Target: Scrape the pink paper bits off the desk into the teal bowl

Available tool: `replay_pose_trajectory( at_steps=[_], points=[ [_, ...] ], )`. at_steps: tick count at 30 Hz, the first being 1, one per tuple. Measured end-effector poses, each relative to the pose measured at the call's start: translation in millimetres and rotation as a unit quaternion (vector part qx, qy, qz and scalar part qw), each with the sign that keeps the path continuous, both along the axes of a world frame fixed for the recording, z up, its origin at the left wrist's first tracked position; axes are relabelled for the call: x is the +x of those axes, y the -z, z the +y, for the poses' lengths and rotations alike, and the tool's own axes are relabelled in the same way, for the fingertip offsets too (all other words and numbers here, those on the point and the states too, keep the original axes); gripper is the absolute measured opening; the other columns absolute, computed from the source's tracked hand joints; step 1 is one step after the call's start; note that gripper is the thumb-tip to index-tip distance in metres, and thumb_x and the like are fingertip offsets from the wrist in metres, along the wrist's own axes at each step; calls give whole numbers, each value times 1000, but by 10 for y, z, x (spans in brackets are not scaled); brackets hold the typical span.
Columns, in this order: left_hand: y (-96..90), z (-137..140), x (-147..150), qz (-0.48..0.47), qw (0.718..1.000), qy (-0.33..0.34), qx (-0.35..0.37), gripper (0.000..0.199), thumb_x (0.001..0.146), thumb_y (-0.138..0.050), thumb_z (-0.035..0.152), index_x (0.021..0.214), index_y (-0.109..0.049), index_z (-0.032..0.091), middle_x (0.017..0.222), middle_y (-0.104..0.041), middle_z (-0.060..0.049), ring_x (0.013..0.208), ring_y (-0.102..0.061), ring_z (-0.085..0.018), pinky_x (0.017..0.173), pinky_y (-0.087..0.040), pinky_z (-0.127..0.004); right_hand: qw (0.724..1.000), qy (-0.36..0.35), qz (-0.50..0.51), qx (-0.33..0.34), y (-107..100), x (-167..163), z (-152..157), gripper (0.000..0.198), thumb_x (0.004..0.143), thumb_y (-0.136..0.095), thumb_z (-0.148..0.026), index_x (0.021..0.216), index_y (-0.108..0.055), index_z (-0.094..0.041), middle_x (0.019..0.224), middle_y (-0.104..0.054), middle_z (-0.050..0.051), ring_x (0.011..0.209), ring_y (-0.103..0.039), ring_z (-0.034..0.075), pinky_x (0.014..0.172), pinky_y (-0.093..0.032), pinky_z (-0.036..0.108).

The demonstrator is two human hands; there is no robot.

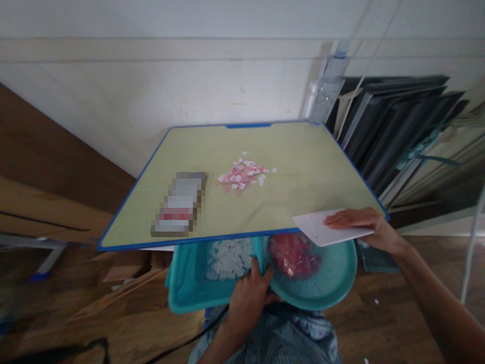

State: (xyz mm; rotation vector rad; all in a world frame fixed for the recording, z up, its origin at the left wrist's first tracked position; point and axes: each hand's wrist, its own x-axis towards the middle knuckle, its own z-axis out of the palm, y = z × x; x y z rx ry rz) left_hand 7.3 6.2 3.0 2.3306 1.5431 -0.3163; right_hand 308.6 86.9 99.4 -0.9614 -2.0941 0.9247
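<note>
My right hand holds a white card at the right front edge of the yellow-green board table. Its fingers lie over the card; the thumb is hidden. Below the front edge, my left hand grips where the rims of a rectangular teal basin and a round teal tray meet. White flat pieces lie in the basin. Pink, partly glossy pieces are heaped in the tray. A loose pile of small pink and white squares is on the board.
A phone-like, pixelated object lies on the board's left side. A clear plastic bottle stands at the back right corner against the wall. Dark flat panels lean at the right. A cable runs near my lap.
</note>
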Motion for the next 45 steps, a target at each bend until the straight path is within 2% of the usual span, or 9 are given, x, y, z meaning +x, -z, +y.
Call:
replay_pose_trajectory(
  at_steps=[9, 23, 28, 31, 33, 34, 36, 40, 45],
  points=[
    [48, -6, -20, -4, 999, 17, 31, 59, 69, -52, 55, 122, -43, 30, 128, -33, -20, 80, -62, -25, 65, -52, -39, 1000, 4, -15, 14, 41, 26, -221, 29, 78, -56, -43, 96, -70, -25, 94, -71, 8, 94, -64, 22, 84, -49, 37],
    [15, 2, -4, 7, 1000, 14, 9, 60, 69, -54, 55, 123, -41, 31, 128, -32, -20, 81, -62, -25, 66, -51, -38, 999, -12, 9, -31, 2, 75, -317, 31, 76, -57, -43, 97, -70, -25, 95, -71, 10, 93, -64, 24, 82, -49, 34],
    [17, 0, -10, 0, 1000, 14, 19, 57, 69, -56, 54, 120, -43, 31, 128, -33, -18, 81, -62, -25, 66, -51, -37, 996, 14, -16, -83, -95, 23, -300, 31, 76, -56, -45, 93, -72, -24, 92, -71, 10, 87, -65, 27, 76, -51, 35],
    [10, 4, -11, -3, 1000, 15, 16, 58, 69, -56, 54, 120, -42, 31, 127, -33, -18, 81, -62, -24, 66, -51, -37, 987, 119, -56, -96, -198, -1, -147, 27, 71, -64, -40, 82, -74, -18, 74, -71, 7, 68, -65, 24, 59, -51, 31],
    [-1, 6, -10, -4, 1000, 15, 12, 58, 69, -57, 53, 120, -43, 31, 127, -33, -17, 82, -61, -24, 67, -51, -37, 968, 220, -69, -102, -258, -5, 33, 28, 63, -70, -39, 74, -71, -13, 60, -65, 4, 51, -58, 17, 43, -42, 24],
    [-7, 6, -9, -6, 1000, 14, 13, 57, 69, -57, 52, 120, -43, 31, 127, -33, -17, 83, -61, -24, 68, -51, -37, 962, 248, -53, -105, -277, -3, 144, 31, 60, -73, -39, 75, -70, -12, 62, -64, 2, 51, -55, 15, 42, -39, 22],
    [-18, 6, -7, -7, 1000, 11, 14, 55, 71, -56, 52, 120, -44, 30, 126, -34, -16, 83, -61, -23, 68, -51, -36, 957, 264, -15, -117, -282, 11, 390, 36, 53, -77, -35, 80, -65, -14, 68, -62, -1, 55, -53, 11, 46, -39, 20],
    [-30, 5, 2, -4, 1000, 7, 3, 54, 73, -54, 50, 122, -42, 30, 126, -34, -17, 82, -62, -23, 67, -51, -37, 950, 259, 67, -158, -166, 53, 841, 44, 45, -80, -36, 78, -56, -17, 61, -56, -6, 50, -48, 8, 45, -35, 19],
    [-23, 3, 9, -4, 1000, 7, 2, 55, 72, -57, 48, 121, -44, 29, 127, -34, -18, 84, -61, -25, 68, -51, -37, 944, 235, 44, -227, -1, 55, 1009, 43, 46, -79, -36, 76, -56, -15, 63, -58, -4, 52, -51, 10, 44, -36, 20]
  ],
)
